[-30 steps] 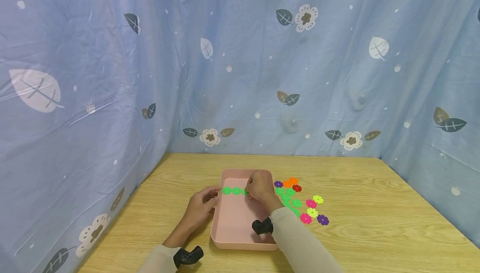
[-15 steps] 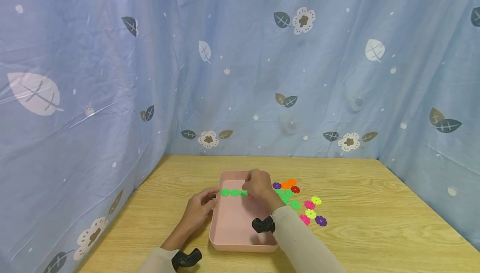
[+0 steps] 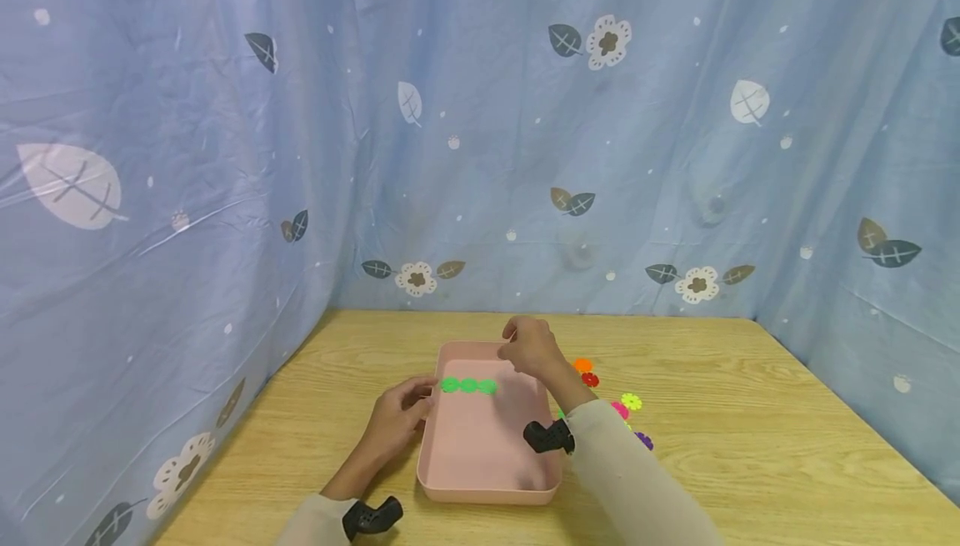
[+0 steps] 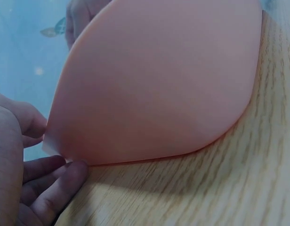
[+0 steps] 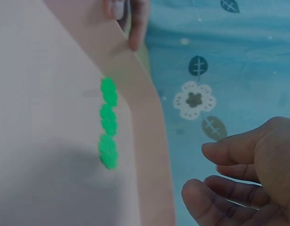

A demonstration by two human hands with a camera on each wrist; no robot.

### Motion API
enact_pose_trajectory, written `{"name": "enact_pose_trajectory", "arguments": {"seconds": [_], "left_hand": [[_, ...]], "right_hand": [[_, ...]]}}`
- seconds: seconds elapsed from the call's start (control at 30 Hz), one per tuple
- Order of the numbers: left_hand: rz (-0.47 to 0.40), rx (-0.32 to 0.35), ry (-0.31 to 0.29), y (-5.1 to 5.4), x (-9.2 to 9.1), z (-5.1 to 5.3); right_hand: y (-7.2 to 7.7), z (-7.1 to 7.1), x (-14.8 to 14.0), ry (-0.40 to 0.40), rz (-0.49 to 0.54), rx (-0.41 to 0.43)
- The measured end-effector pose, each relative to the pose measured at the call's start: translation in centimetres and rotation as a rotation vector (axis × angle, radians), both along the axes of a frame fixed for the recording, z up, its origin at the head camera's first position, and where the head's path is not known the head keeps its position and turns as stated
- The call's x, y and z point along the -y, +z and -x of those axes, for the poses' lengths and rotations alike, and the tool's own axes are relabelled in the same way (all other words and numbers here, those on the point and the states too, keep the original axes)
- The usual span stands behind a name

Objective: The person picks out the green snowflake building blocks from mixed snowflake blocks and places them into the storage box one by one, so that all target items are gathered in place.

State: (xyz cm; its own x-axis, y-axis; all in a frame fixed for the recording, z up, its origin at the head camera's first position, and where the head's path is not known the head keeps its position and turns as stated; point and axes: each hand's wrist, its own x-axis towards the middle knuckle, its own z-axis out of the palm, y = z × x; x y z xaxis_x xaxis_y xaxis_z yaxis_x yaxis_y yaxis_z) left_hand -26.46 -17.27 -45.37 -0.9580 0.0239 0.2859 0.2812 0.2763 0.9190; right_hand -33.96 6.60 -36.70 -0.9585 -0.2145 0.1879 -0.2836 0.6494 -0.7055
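Three green flower-shaped pieces [image 3: 468, 385] lie in a row across the far part of a pink tray [image 3: 487, 497]; the right wrist view shows the green row [image 5: 108, 120] too. My left hand [image 3: 402, 414] rests at the tray's left side, fingertips touching its rim and outer wall, as the left wrist view also shows with my fingers [image 4: 65, 183]. Above the tray's far right corner hovers my right hand [image 3: 534, 348]. Its fingers [image 5: 234, 188] are loosely bent and apart from the thumb, with nothing visible between them.
Right of the tray, loose pieces lie on the wooden table [image 3: 720, 413]: orange [image 3: 583, 365], red [image 3: 590, 380], yellow [image 3: 632, 402], pink [image 3: 619, 409] and purple [image 3: 644, 440]. My right forearm covers part of them. A blue patterned curtain [image 3: 480, 154] stands behind the table.
My right hand has let go of the third green piece and moved up and to the right, uncovering it. My left hand stays at the tray's side.
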Motion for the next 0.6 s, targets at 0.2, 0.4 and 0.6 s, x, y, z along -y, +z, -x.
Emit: {"name": "enact_pose_trajectory", "arguments": {"seconds": [0.2, 0.4, 0.6], "left_hand": [[0.016, -0.006, 0.024, -1.2, 0.3, 1.0], [0.012, -0.007, 0.032, -0.3, -0.1, 0.2], [0.005, -0.004, 0.006, -1.1, 0.3, 0.8]], "right_hand": [[1.0, 0.1, -1.9, -0.036, -0.029, -0.033], [1.1, 0.4, -4.3, -0.068, -0.128, -0.054], [0.4, 0.6, -6.8, -0.076, -0.159, -0.037]]}}
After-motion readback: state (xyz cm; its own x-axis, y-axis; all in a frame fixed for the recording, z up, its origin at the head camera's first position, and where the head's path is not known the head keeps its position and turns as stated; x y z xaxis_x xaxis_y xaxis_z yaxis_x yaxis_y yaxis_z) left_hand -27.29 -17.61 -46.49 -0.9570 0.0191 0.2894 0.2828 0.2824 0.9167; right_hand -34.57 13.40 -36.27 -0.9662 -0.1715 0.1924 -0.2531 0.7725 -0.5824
